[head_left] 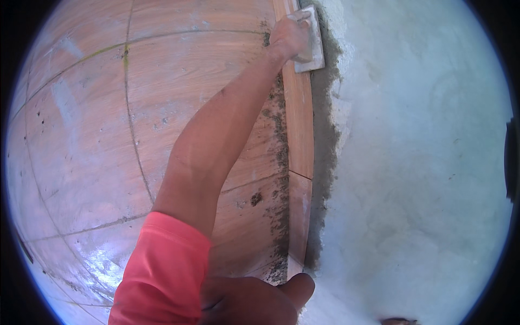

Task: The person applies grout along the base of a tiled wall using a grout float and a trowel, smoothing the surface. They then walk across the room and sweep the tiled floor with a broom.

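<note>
On the far left lies a floor of large wood-grain tiles, glossy, with thin dark grout lines and scattered specks of mortar. A bare arm in a coral-red sleeve stretches across it toward the top of the picture; which of the person's arms it is cannot be told for sure, though it reads as the left. Its hand grips a small pale rectangular float, fingers curled tight over the top of it, pressing it flat where a narrow wood-grain skirting strip meets the wall. The float is off-white, smeared, with squared edges, and sits at the upper end of the strip. Beside the strip runs a rough band of grey mortar, then the pale plastered wall. At the bottom edge, a second hand rests low by the strip's lower end, its fingers hidden.
</note>
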Demonstrator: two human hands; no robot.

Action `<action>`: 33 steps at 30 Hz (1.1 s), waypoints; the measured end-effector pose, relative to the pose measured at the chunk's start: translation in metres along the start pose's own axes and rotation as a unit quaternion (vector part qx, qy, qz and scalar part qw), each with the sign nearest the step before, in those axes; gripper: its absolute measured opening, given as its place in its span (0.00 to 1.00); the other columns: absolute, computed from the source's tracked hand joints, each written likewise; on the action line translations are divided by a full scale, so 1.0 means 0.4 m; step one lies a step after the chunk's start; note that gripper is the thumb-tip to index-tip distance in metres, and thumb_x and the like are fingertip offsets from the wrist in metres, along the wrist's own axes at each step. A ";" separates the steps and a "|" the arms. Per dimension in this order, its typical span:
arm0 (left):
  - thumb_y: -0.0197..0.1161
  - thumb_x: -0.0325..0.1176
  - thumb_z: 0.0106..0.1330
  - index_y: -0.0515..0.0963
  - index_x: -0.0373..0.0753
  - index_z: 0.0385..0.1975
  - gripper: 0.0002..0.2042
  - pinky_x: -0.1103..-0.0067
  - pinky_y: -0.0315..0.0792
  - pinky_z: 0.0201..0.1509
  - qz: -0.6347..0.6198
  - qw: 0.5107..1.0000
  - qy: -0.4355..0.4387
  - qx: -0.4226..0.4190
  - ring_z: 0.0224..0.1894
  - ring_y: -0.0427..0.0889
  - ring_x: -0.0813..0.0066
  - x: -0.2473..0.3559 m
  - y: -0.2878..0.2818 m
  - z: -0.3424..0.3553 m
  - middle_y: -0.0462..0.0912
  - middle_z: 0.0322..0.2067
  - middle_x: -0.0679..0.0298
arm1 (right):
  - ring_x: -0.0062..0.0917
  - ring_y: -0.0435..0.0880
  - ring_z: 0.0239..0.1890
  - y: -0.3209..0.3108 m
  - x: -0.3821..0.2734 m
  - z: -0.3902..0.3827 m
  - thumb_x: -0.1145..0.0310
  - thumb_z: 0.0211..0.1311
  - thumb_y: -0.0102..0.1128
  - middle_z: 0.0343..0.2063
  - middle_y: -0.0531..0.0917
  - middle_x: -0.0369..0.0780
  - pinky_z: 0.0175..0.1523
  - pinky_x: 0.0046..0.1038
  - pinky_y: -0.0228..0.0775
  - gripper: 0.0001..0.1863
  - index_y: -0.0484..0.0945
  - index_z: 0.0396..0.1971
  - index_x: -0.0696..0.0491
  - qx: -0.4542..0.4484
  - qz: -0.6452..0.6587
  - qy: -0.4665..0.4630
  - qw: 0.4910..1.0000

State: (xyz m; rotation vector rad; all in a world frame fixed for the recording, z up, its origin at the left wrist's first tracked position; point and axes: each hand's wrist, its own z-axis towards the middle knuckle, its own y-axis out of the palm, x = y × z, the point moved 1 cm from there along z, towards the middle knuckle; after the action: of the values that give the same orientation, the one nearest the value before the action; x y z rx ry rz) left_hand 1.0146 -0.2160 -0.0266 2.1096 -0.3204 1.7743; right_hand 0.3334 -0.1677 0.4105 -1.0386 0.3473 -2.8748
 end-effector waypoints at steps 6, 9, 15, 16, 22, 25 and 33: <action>0.48 0.36 0.62 0.73 0.51 0.50 0.16 0.70 0.70 0.49 0.042 0.992 0.119 0.028 0.42 0.76 0.54 -0.053 0.046 -0.126 0.75 0.41 0.49 | 0.43 0.53 0.62 0.012 0.014 -0.008 0.54 0.67 0.33 0.62 0.47 0.53 0.63 0.46 0.50 0.31 0.48 0.60 0.64 -0.010 -0.020 0.026 0.999; 0.48 0.34 0.63 0.73 0.43 0.50 0.16 0.72 0.68 0.53 0.000 0.986 0.160 0.053 0.45 0.76 0.55 -0.100 0.096 -0.299 0.76 0.46 0.50 | 0.44 0.53 0.62 0.008 0.036 -0.004 0.54 0.67 0.34 0.62 0.48 0.54 0.62 0.48 0.50 0.31 0.49 0.59 0.64 0.004 -0.035 -0.029 0.999; 0.51 0.25 0.61 0.67 0.46 0.56 0.21 0.76 0.70 0.52 -0.121 0.973 -0.060 -0.190 0.50 0.74 0.64 -0.150 0.121 -0.848 0.71 0.51 0.53 | 0.48 0.54 0.62 0.008 -0.001 0.003 0.55 0.68 0.33 0.61 0.52 0.56 0.61 0.52 0.50 0.28 0.55 0.57 0.63 0.025 -0.022 -0.031 0.999; 0.51 0.25 0.61 0.68 0.46 0.55 0.20 0.76 0.69 0.54 -0.021 0.967 -0.049 -0.248 0.52 0.73 0.65 -0.161 0.104 -0.908 0.70 0.53 0.53 | 0.49 0.54 0.62 0.015 0.029 -0.006 0.55 0.68 0.32 0.61 0.52 0.56 0.61 0.52 0.50 0.28 0.55 0.58 0.63 0.027 -0.049 -0.076 0.996; 0.49 0.33 0.65 0.69 0.46 0.55 0.18 0.72 0.60 0.61 -0.058 0.992 -0.039 -0.102 0.55 0.71 0.62 -0.174 0.034 -0.762 0.71 0.52 0.53 | 0.46 0.53 0.63 0.022 0.086 -0.031 0.56 0.68 0.35 0.62 0.50 0.55 0.61 0.49 0.51 0.28 0.53 0.59 0.63 0.012 -0.030 -0.048 0.998; 0.47 0.36 0.63 0.71 0.43 0.51 0.17 0.70 0.63 0.58 0.007 1.000 0.022 0.000 0.51 0.72 0.55 -0.139 0.012 -0.501 0.73 0.49 0.51 | 0.45 0.52 0.63 0.011 0.050 -0.019 0.57 0.68 0.37 0.62 0.49 0.54 0.61 0.48 0.52 0.29 0.52 0.59 0.63 0.001 -0.048 -0.044 0.998; 0.46 0.40 0.61 0.73 0.46 0.50 0.18 0.73 0.69 0.52 0.076 0.997 0.009 0.027 0.47 0.76 0.58 -0.043 0.029 -0.179 0.76 0.47 0.52 | 0.44 0.53 0.63 0.020 -0.032 0.004 0.57 0.68 0.35 0.62 0.48 0.54 0.62 0.46 0.51 0.29 0.49 0.60 0.64 -0.022 0.006 0.069 0.997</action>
State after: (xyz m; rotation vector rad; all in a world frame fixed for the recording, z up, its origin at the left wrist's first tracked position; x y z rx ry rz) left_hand 0.9424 -0.1978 -0.0318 2.1557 -0.4445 1.9068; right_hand 0.3441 -0.1740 0.4019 -0.8409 0.4243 -2.9480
